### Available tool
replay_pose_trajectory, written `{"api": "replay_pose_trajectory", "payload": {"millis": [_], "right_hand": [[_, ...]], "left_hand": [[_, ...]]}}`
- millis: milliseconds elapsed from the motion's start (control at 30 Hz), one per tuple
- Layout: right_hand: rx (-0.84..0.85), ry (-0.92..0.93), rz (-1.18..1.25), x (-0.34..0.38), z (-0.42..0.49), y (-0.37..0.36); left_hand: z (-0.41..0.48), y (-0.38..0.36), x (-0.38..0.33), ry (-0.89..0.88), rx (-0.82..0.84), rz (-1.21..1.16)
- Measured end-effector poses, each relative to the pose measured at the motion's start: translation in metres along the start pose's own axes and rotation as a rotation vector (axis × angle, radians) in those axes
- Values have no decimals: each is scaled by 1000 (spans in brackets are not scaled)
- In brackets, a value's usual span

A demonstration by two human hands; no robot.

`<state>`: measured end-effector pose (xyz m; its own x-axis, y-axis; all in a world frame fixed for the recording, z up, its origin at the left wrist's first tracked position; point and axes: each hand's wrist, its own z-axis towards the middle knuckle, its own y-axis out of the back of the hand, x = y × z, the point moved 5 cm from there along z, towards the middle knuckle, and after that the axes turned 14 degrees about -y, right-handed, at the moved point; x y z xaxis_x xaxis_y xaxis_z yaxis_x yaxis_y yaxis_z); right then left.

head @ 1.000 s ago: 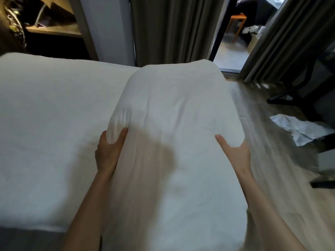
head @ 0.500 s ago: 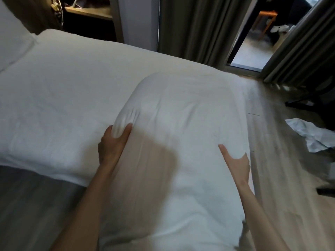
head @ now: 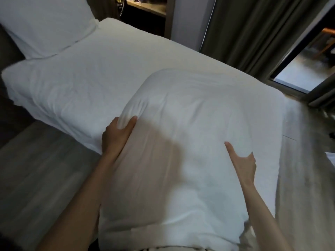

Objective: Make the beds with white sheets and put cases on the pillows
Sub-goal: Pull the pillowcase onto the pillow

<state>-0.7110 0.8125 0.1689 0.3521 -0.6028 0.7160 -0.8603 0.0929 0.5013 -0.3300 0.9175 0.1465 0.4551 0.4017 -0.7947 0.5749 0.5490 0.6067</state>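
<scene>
I hold a large white pillow (head: 199, 124) in its white case in front of me, over the near corner of the bed. My left hand (head: 116, 134) grips its left edge, fingers curled under and thumb on top, bunching the fabric. My right hand (head: 243, 163) clasps the right side, thumb on the top face and fingers hidden behind the pillow. The bed (head: 87, 84) is covered with a white sheet. A second white pillow (head: 43, 24) lies at its head, top left.
Grey wood floor (head: 36, 178) runs along the bed's near side and to the right. Dark curtains (head: 253, 29) hang behind the bed beside an open glass door (head: 299, 69). A wooden shelf (head: 145, 8) stands at the back. White cloth shows at the right edge (head: 330, 158).
The view has swung left and back, so the bed's head and the second pillow have come into sight. Both hands keep the same hold on the pillow, which stays in front of me.
</scene>
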Motion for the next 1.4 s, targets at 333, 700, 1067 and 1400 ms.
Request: {"api": "replay_pose_trajectory", "payload": {"millis": [333,700,1067,1400], "right_hand": [[95,35,14,38,-100,-183],[187,133,12,141,-190,-367],[241,135,-39,247,-182,-534],[138,74,3,306,-193,-626]], "left_hand": [[99,153,107,0,-25,-8],[219,315,193,54,-139,6],[372,376,237,150,-198,-4],[510,406,275,63,-133,-114]]}}
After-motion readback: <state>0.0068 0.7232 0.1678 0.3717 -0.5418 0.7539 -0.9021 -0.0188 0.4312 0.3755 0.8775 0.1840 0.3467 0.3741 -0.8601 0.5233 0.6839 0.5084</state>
